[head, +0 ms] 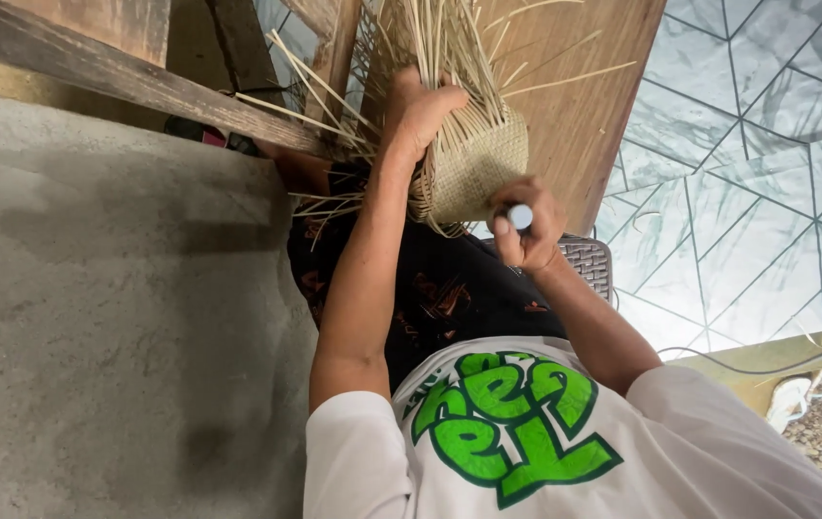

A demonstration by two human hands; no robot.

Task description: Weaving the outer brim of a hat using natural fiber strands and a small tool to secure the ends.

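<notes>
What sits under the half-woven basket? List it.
Under the half-woven basket shows the person's lap in dark patterned cloth. The left hand grips its side; the right hand holds a small pale-tipped tool. The basket's underside is hidden.

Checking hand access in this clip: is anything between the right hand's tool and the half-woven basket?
Nothing visible. The right hand holds a small white-tipped tool right at the woven basket; the left hand grips its upper side among loose strips.

White short-sleeved t-shirt [526,452] w/ big bright-green cartoon-style lettering, dark outline, across the chest. Below the shirt's hem: dark, nearly black patterned cloth [440,288] w/ rust-orange marks over the lap. Both arms bare from the shirt sleeves down; no rings or watch seen.
</notes>
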